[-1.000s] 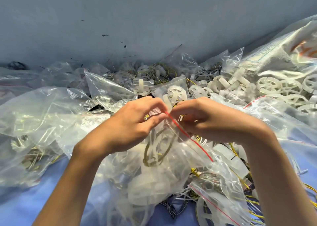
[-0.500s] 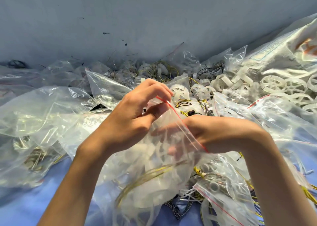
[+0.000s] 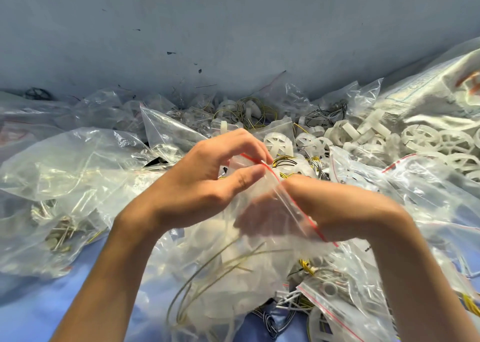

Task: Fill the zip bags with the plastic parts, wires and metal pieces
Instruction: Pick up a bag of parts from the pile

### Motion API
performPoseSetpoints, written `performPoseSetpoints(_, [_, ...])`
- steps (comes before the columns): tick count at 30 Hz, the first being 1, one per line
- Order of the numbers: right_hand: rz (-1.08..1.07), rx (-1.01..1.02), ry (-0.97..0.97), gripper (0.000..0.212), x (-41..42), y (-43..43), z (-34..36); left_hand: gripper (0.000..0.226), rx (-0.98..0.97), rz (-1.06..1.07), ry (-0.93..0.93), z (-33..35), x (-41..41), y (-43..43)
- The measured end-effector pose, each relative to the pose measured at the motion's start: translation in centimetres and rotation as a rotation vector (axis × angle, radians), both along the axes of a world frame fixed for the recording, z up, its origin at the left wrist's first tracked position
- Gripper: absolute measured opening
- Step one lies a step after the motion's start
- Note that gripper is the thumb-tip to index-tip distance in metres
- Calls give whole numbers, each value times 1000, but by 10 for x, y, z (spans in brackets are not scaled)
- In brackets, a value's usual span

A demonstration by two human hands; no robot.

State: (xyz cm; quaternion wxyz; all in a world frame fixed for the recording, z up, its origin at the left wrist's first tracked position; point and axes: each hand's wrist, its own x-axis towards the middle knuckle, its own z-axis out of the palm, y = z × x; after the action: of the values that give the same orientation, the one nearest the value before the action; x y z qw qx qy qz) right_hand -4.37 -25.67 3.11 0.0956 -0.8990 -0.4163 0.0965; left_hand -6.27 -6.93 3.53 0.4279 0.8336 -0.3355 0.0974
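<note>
While both hands are working at the mouth of one zip bag (image 3: pixel 233 258), the left hand (image 3: pixel 207 183) is pinching the far end of its red zip strip (image 3: pixel 279 180) between thumb and curled fingers. The right hand (image 3: pixel 335 206) is lying along the near part of that strip; its fingers are showing through the clear film, blurred, so I cannot tell whether they are inside the bag or pressed against its outer face, nor how tightly they are closing. The strip is running diagonally from the left fingertips down to the right wrist.

Inside the held bag, white plastic parts and thin yellowish wires (image 3: pixel 220 271) are showing through the film. The bag is hanging over a blue surface (image 3: pixel 31 313).

Loose white plastic wheels (image 3: pixel 420 139) are lying heaped at right, beyond the hands. Yellow and grey wire coils (image 3: pixel 249 110) are sitting at the back near the grey wall (image 3: pixel 233 30). Another bag holding metal pieces (image 3: pixel 57 237) is lying to the left, well apart from the hands. A further red-striped bag (image 3: pixel 335 302) is lying just below the right forearm.
</note>
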Motion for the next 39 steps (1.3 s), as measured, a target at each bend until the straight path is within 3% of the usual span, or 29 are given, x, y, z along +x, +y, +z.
performPoseSetpoints(2, [-26, 226, 38, 17, 2, -12, 8, 6, 19, 1, 19, 2, -2, 2])
performPoseSetpoints(4, [-186, 539, 103, 21, 1, -30, 15, 13, 41, 24, 21, 1, 0, 4])
performPoseSetpoints(6, [-328, 657, -7, 17, 6, -51, 15, 26, 74, 59, 2, -1, 2, 6])
performPoseSetpoints(8, [-437, 637, -135, 12, 11, -63, 13, 35, 96, 80, -11, -3, 4, 7])
performPoseSetpoints(11, [-543, 494, -132, 15, 17, -72, 11, 50, 138, 85, -24, -6, 7, 6])
performPoseSetpoints(15, [-650, 136, -50, 25, 22, -69, 2, 29, 218, 84, -35, -9, 5, 2])
performPoseSetpoints(19, [-736, 76, -30, 35, 30, -61, -10, 23, 319, 53, -25, -12, 3, -2])
performPoseSetpoints(25, [-663, -25, -82, 37, 39, -59, -19, 14, 386, 46, 38, -18, 5, -8])
performPoseSetpoints(29, [-660, 10, -91, 18, 42, -53, -26, 15, 408, 61, 57, -19, 4, -8])
performPoseSetpoints(33, [-633, 56, -140, 6, 39, -51, -24, 44, 413, 115, 76, -20, 4, -11])
performPoseSetpoints(36, [-597, 301, -209, 5, 34, -50, -13, 48, 350, 176, 50, -19, 4, -16])
performPoseSetpoints(39, [-528, 576, -202, 20, 23, -44, 1, 37, 175, 275, -74, -16, 2, -21])
